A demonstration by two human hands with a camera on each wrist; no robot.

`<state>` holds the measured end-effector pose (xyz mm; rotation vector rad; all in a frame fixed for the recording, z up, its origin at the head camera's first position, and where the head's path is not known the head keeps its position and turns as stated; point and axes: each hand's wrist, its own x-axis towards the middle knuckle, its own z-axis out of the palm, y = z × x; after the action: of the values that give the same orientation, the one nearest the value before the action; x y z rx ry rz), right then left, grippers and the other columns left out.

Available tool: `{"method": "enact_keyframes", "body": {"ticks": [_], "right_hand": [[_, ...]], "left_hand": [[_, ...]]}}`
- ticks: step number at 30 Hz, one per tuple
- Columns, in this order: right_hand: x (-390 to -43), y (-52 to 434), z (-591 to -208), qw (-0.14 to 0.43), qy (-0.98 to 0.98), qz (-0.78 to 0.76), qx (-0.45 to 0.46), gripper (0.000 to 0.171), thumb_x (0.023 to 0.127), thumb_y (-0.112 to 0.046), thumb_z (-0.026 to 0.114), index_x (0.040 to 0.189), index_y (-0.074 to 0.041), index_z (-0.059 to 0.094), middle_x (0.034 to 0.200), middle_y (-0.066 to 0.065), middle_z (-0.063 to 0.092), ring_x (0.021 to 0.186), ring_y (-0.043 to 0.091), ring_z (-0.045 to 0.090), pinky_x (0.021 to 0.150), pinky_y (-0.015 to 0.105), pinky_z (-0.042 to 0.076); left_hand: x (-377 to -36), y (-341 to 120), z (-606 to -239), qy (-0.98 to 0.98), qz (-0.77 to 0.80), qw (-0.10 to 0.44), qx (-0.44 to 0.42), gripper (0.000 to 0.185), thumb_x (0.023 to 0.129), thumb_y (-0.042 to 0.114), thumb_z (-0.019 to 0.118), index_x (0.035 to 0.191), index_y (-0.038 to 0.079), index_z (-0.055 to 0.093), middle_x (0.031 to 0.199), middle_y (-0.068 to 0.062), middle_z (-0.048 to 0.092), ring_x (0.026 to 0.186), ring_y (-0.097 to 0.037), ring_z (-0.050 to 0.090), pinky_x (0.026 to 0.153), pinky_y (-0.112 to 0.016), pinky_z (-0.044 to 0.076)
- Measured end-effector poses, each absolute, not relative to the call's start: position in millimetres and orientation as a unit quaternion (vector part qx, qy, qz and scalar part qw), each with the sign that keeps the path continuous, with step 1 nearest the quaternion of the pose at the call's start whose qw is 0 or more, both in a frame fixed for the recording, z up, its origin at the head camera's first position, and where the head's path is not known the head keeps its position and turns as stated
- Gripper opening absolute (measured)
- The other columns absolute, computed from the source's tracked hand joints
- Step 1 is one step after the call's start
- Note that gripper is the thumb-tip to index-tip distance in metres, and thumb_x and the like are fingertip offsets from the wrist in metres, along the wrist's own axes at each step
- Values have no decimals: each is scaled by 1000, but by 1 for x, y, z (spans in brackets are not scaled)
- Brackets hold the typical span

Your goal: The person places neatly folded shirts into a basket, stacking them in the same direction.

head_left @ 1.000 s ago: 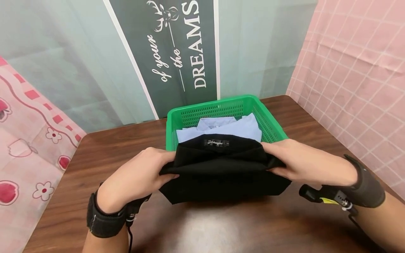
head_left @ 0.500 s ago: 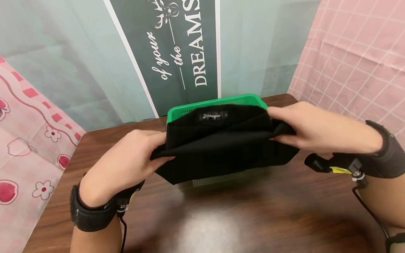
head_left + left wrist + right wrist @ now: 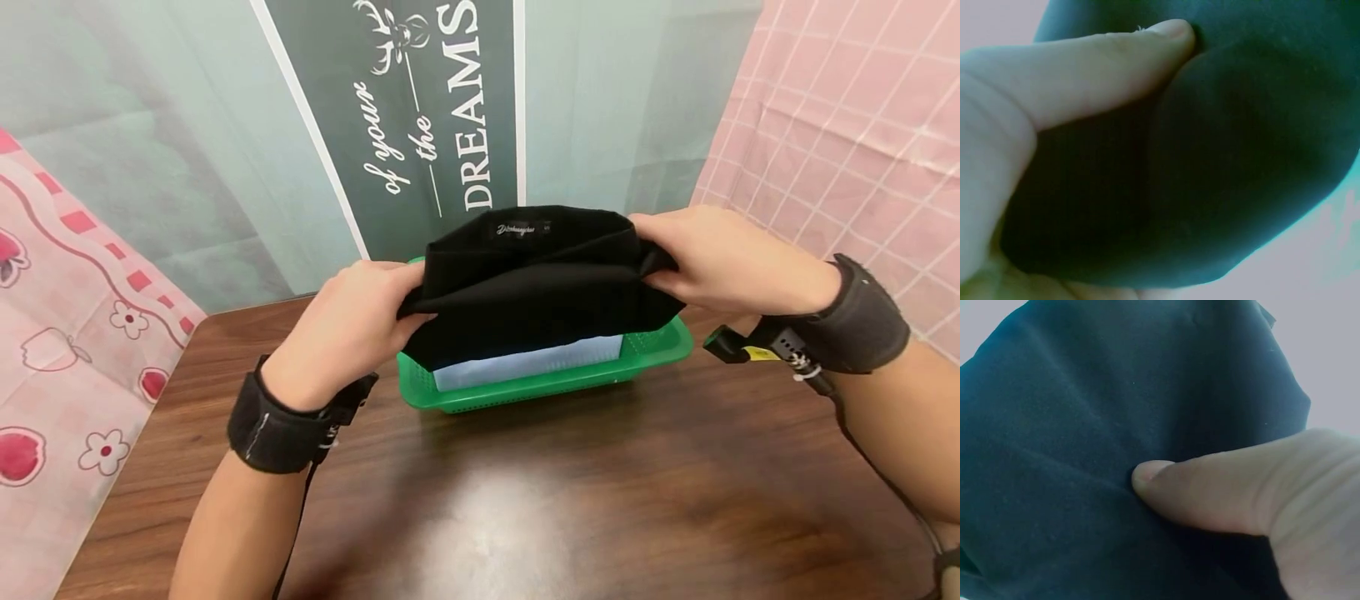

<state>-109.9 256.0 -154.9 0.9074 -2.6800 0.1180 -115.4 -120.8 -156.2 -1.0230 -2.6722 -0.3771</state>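
Observation:
Between my two hands a folded black garment (image 3: pixel 532 292) with a collar label hangs above a green basket (image 3: pixel 555 385). My left hand (image 3: pixel 356 312) grips its left side, the thumb (image 3: pixel 1110 69) pressed on the cloth in the left wrist view. On the other side my right hand (image 3: pixel 720 254) pinches the right edge; its thumb (image 3: pixel 1204 487) dents the fabric in the right wrist view. Light blue folded clothing (image 3: pixel 528 365) lies in the basket, mostly hidden under the black garment.
The basket stands on a brown wooden table (image 3: pixel 495 500) near the back edge. Behind it hangs a grey-green curtain (image 3: pixel 615 100) with lettering. Pink cloths cover the left side (image 3: pixel 75 367) and the right side (image 3: pixel 840 150).
Both hands have carried the black garment up and away from me, over the basket. The basket's near rim and a strip of blue clothing now show below it.

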Motion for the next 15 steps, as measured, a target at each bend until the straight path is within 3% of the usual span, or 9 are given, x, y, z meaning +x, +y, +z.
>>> {"method": "enact_keyframes", "body": {"ticks": [6,9,13,15], "right_hand": [[-121,259,-164,106,-938,49,327,32,85,3,78,93,-17,55,74,-8,49,70,10,44,67,32,40],[-126,262,-168,85,-938,52,333,33,86,1,81,90,-17,54,71,-8,47,68,8,44,66,29,40],[-134,265,-174,35,-940,69,333,29,88,-3,83,93,-18,58,76,-10,55,69,4,50,66,25,44],[-138,265,-176,10,-941,71,331,29,89,-4,83,93,-18,58,79,-10,55,71,3,51,67,24,44]], "left_hand": [[-129,-115,-168,-921,-132,79,-357,18,92,16,83,106,18,72,85,1,74,85,-22,72,74,-43,57],[-137,-112,-172,-914,-142,55,-375,23,91,15,84,112,19,74,90,1,77,83,-20,72,75,-40,58],[-147,-108,-177,-903,-152,3,-402,33,91,14,84,121,21,75,108,3,79,96,-18,73,84,-39,58],[-152,-107,-178,-901,-148,-33,-406,30,91,14,84,119,19,76,108,3,77,97,-18,71,86,-38,57]]}}
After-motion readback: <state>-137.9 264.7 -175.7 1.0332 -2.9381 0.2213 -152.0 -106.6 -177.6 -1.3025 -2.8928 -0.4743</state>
